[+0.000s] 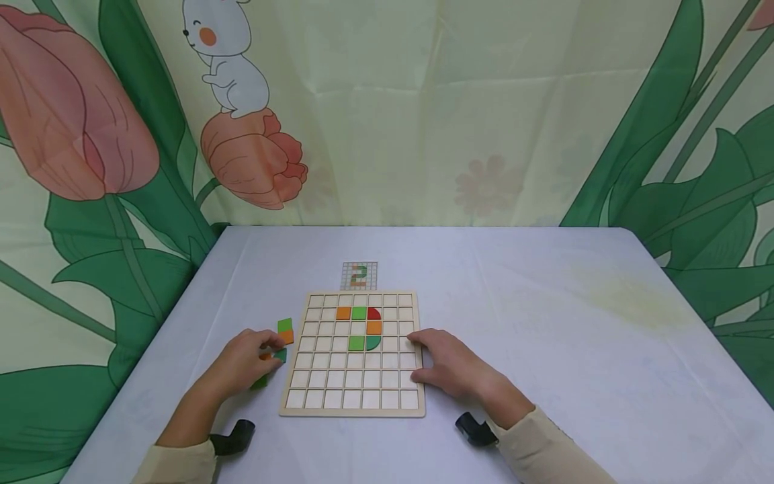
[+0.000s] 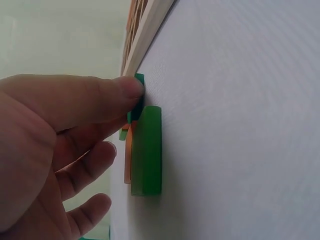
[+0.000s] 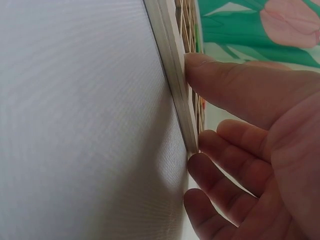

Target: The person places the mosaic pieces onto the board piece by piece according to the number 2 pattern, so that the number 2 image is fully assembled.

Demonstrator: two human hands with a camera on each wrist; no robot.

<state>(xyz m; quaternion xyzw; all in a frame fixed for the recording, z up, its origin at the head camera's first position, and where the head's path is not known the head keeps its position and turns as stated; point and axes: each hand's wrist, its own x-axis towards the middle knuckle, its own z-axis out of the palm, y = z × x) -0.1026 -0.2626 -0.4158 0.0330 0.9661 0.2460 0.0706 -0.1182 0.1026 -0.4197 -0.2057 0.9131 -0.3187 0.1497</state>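
My left hand (image 1: 244, 359) pinches a dark green tile (image 2: 139, 79) between thumb and fingers, just left of a wooden grid board (image 1: 351, 413). Close under that hand lie a thick green tile (image 2: 150, 150) and an orange tile (image 2: 128, 155), partly hidden. On the board's upper part sit an orange tile (image 1: 343, 313), a light green tile (image 1: 359, 313) and a red rounded tile (image 1: 373, 313). Below them are another orange tile (image 1: 374, 327), a light green tile (image 1: 356, 343) and a dark green rounded tile (image 1: 373, 343). My right hand (image 1: 453, 366) rests thumb and fingertips on the board's right edge.
A small pattern card (image 1: 359, 275) lies behind the board, showing coloured squares on a grid. Another light green tile (image 1: 285, 325) and an orange one (image 1: 287, 337) lie left of the board. A white cloth (image 1: 532, 302) covers the table, with a printed curtain (image 1: 387, 121) behind.
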